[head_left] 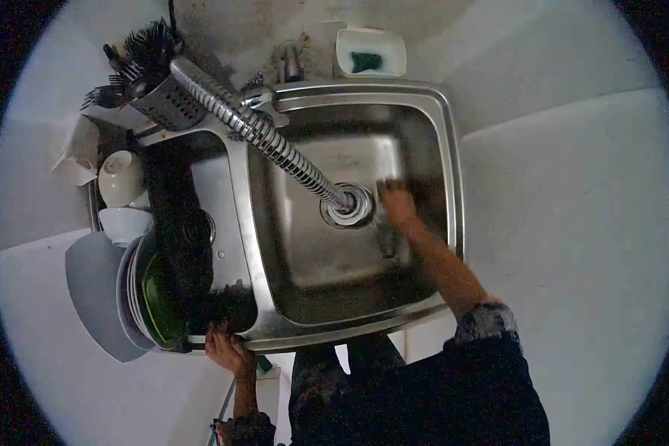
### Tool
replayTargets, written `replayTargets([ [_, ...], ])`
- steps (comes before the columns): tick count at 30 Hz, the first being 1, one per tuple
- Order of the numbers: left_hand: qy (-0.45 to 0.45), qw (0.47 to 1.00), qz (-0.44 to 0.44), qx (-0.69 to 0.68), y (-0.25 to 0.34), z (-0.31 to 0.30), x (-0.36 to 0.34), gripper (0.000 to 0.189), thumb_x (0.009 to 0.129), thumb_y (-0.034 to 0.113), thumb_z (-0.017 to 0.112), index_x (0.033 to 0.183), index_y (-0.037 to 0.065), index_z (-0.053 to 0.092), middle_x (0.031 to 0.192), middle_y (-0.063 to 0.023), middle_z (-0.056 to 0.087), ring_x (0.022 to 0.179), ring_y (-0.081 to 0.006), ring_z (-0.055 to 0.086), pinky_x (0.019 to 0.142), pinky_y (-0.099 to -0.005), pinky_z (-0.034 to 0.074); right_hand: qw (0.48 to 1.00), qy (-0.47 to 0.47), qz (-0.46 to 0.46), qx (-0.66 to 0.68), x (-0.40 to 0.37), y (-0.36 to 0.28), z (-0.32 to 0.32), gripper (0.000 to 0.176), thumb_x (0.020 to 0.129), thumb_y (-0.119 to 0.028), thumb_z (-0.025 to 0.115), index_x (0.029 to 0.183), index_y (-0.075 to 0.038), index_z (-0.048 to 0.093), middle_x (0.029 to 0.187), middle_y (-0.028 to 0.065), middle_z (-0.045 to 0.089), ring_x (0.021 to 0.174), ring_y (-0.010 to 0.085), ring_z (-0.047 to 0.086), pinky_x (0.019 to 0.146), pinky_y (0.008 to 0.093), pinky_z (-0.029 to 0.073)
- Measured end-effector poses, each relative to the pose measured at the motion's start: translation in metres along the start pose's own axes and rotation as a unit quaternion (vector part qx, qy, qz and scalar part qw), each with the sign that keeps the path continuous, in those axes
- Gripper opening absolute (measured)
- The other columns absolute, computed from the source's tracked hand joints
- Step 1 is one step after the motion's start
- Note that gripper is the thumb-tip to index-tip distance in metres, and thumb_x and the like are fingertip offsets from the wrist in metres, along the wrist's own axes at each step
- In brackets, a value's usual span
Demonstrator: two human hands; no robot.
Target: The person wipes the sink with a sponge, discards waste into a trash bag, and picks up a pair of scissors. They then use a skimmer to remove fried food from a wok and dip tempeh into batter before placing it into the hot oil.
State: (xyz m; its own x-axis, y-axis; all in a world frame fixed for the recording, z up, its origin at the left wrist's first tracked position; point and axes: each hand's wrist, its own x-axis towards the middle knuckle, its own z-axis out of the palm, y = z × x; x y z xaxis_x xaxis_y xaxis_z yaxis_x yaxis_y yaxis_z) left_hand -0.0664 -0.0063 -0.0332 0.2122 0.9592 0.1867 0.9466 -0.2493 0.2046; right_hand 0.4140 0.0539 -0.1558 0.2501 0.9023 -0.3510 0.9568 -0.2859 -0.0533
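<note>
Over the large steel basin (312,260), my right hand (398,204) reaches in just right of the drain, its fingers blurred by motion. Whether it holds anything is hidden. A coiled metal faucet hose (275,145) slants across the basin, its end over the drain (360,212). My left hand (229,352) rests at the front rim of the sink, below the smaller basin, fingers bent over the edge near a dark rack. Its grip is partly hidden.
At the left stand a cutlery holder (169,104), a cream cup (120,178), a white bowl (125,223), a green plate (162,301) and a large grey plate (100,293). Behind the sink sits a white tray (383,43) with a green sponge (366,62).
</note>
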Motion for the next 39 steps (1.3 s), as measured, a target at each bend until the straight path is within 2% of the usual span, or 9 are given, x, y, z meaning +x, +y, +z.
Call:
replayTargets([
  [6,-0.002,1.000,-0.021,0.008,-0.009,0.007,-0.010,0.036,0.090,0.027,0.033,0.106,0.006,0.057,0.110,-0.0161,0.055,0.107,-0.0328,0.046,0.085,-0.0443,0.032,0.992,-0.113,-0.037,0.037,-0.121,0.004,0.112,0.026,0.083,-0.013,0.045,0.105,-0.005,0.054,0.086,0.0165,0.061,0.083,0.0311,0.059,0.073,0.0451,0.047],
  [8,-0.001,1.000,-0.028,0.013,-0.006,0.004,-0.008,0.036,0.089,0.027,0.034,0.108,0.006,0.057,0.111,-0.0165,0.055,0.108,-0.0329,0.046,0.086,-0.0445,0.031,0.978,0.133,-0.149,-0.051,-0.133,-0.007,0.114,0.027,0.081,-0.017,0.049,0.104,-0.004,0.054,0.089,0.0172,0.060,0.086,0.0307,0.058,0.075,0.0444,0.045],
  [9,-0.006,0.999,-0.034,0.018,-0.004,0.003,-0.007,0.036,0.089,0.027,0.034,0.109,0.007,0.057,0.112,-0.0169,0.054,0.109,-0.0329,0.045,0.088,-0.0448,0.031,0.964,-0.027,-0.204,0.171,-0.121,0.010,0.157,0.027,0.081,-0.018,0.051,0.103,-0.004,0.054,0.089,0.0175,0.060,0.088,0.0295,0.057,0.077,0.0440,0.045],
  [11,0.010,0.999,-0.027,0.015,-0.009,0.007,-0.012,0.037,0.089,0.027,0.034,0.110,0.007,0.057,0.111,-0.0171,0.054,0.109,-0.0329,0.045,0.088,-0.0448,0.031,0.659,-0.366,-0.031,0.657,-0.097,0.042,0.241,0.027,0.079,-0.019,0.054,0.102,-0.004,0.056,0.089,0.0180,0.060,0.092,0.0271,0.056,0.080,0.0433,0.043],
  [14,-0.026,0.998,-0.052,0.004,0.007,-0.007,-0.001,0.039,0.089,0.028,0.032,0.111,0.006,0.056,0.112,-0.0175,0.054,0.110,-0.0331,0.044,0.090,-0.0449,0.030,0.956,-0.064,-0.059,0.279,-0.093,-0.010,0.041,0.024,0.079,-0.020,0.058,0.096,-0.004,0.058,0.082,0.0156,0.060,0.081,0.0232,0.059,0.074,0.0409,0.046],
  [19,-0.047,0.996,-0.081,0.016,-0.001,0.001,-0.008,0.041,0.090,0.031,0.030,0.111,0.007,0.057,0.113,-0.0177,0.054,0.111,-0.0334,0.043,0.091,-0.0450,0.030,0.800,-0.101,0.221,0.548,-0.048,-0.009,-0.118,0.015,0.078,-0.013,0.059,0.088,-0.002,0.058,0.077,0.0107,0.059,0.074,0.0211,0.058,0.069,0.0358,0.045],
  [25,0.003,0.999,-0.051,-0.006,0.003,0.001,-0.003,0.048,0.091,0.037,0.025,0.108,0.006,0.058,0.112,-0.0174,0.054,0.110,-0.0336,0.045,0.090,-0.0446,0.030,0.880,0.395,-0.008,0.263,0.044,0.007,-0.166,0.021,0.080,-0.009,0.056,0.100,-0.004,0.057,0.093,0.0172,0.054,0.088,0.0325,0.052,0.077,0.0380,0.042],
  [27,0.003,0.998,-0.056,-0.013,0.005,0.000,0.000,0.050,0.091,0.038,0.023,0.107,0.006,0.058,0.111,-0.0172,0.055,0.110,-0.0333,0.045,0.089,-0.0448,0.030,0.881,0.406,0.004,0.244,0.073,0.008,-0.181,0.036,0.077,-0.005,0.055,0.113,-0.010,0.054,0.112,0.0195,0.049,0.105,0.0357,0.046,0.091,0.0432,0.038],
  [39,0.000,0.999,-0.038,0.008,-0.011,0.011,-0.013,0.051,0.091,0.038,0.024,0.107,0.004,0.058,0.111,-0.0171,0.055,0.106,-0.0358,0.046,0.088,-0.0467,0.031,0.912,0.396,-0.021,0.101,0.072,0.083,-0.193,0.038,0.080,0.000,0.051,0.117,-0.010,0.056,0.107,0.0138,0.059,0.105,0.0302,0.049,0.090,0.0368,0.040],
])
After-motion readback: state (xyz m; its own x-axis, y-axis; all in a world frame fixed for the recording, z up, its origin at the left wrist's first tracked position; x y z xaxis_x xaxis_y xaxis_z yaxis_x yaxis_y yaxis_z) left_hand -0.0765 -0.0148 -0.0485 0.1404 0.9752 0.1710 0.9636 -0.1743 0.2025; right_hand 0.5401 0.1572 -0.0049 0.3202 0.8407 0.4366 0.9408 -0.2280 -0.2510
